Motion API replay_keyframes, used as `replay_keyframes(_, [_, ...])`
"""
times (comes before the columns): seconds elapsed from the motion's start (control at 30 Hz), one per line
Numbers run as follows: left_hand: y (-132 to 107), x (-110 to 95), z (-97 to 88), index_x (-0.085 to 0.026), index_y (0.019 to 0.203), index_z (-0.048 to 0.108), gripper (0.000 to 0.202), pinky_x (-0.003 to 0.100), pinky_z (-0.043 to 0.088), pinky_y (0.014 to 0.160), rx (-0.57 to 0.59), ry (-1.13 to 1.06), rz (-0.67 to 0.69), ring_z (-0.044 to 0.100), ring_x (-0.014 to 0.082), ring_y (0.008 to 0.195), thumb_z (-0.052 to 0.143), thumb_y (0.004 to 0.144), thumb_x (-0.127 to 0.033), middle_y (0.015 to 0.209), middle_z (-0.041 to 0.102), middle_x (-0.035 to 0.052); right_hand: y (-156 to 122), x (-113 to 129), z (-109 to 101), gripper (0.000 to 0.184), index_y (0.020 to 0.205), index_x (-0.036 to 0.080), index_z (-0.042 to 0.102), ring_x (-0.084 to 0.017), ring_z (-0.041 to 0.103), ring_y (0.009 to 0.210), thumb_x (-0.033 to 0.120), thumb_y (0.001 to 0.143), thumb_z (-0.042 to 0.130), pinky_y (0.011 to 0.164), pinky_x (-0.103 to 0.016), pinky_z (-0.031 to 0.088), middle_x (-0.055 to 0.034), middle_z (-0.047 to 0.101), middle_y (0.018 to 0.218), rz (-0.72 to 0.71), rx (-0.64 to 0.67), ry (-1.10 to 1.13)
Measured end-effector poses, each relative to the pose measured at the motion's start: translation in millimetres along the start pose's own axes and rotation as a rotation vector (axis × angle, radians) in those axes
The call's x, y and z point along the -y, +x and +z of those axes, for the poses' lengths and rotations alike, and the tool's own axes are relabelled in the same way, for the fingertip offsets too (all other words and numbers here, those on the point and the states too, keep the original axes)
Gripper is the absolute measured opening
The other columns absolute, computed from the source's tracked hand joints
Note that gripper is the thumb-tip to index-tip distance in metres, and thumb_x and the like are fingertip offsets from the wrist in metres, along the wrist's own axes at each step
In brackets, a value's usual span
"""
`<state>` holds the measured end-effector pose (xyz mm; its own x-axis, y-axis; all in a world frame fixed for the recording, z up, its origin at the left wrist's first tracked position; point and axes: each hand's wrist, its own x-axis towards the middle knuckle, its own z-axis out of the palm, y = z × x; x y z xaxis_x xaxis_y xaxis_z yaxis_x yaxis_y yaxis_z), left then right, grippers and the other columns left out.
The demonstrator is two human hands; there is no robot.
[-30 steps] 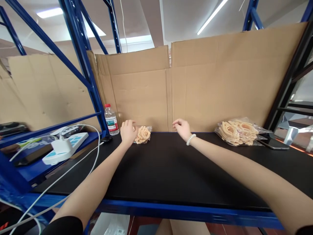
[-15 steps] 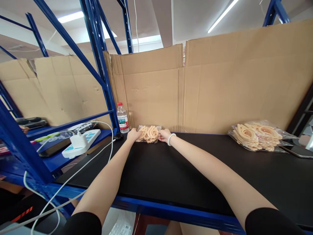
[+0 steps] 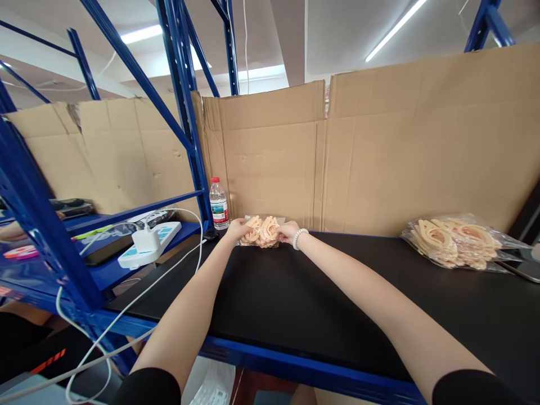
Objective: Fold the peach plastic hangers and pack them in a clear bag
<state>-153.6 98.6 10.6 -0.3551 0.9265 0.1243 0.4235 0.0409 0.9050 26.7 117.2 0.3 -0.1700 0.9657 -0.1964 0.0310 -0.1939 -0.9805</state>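
A small clear bag of tan rubber rings [image 3: 262, 230] lies at the back of the black shelf top [image 3: 320, 292], against the cardboard. My left hand [image 3: 237, 229] grips its left end with curled fingers. On the bag's right end my right hand [image 3: 288, 231] is closed too, a white bead bracelet on its wrist. Both arms stretch far forward.
A larger bag of the same rings [image 3: 456, 243] sits at the far right beside a dark phone [image 3: 522, 270]. A water bottle [image 3: 219, 204] stands left of the small bag. A white power strip with charger [image 3: 148, 247] and cables lie on the blue side shelf. Cardboard sheets [image 3: 379, 152] wall the back.
My right hand swung left from the bare shelf middle and closed on the small bag's right end. The left hand stayed on the bag. The view shifted left.
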Motion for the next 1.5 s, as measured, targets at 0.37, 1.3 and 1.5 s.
replay_keyframes(0.37, [-32.7,-28.2,47.9,-0.015,0.122,0.055,0.034,0.043,0.054,0.085,0.227,-0.239,0.199,0.062,0.0224,0.101,0.058,0.093,-0.032,0.121,0.059,0.0098,-49.4,-15.7,-82.9,0.023,0.111,0.014,0.059,-0.018,0.063,0.088,0.029,0.094,0.06,0.075,-0.035,0.056,-0.0065,0.062,0.107,-0.339,-0.151,-0.144])
replay_keyframes(1.3, [-88.8,-28.8,96.5,-0.018,0.086,0.067,0.015,0.026,0.05,0.062,0.555,0.128,0.613,0.063,0.0153,0.064,0.061,0.079,-0.03,0.078,0.07,0.0027,-123.9,-48.6,-219.2,0.029,0.089,0.016,0.073,-0.02,0.066,0.08,0.04,0.081,0.059,0.073,-0.031,0.051,-0.0066,0.072,0.085,-0.538,0.067,-0.62])
replay_keyframes(1.5, [-92.6,-34.3,91.5,-0.017,0.082,0.07,0.016,0.026,0.049,0.062,0.708,0.148,0.56,0.063,0.0166,0.065,0.069,0.072,-0.029,0.073,0.07,0.0029,-133.3,-49.6,-210.9,0.027,0.085,0.016,0.072,-0.017,0.06,0.067,0.04,0.074,0.066,0.064,-0.029,0.048,-0.0029,0.067,0.073,-0.543,0.109,-0.647])
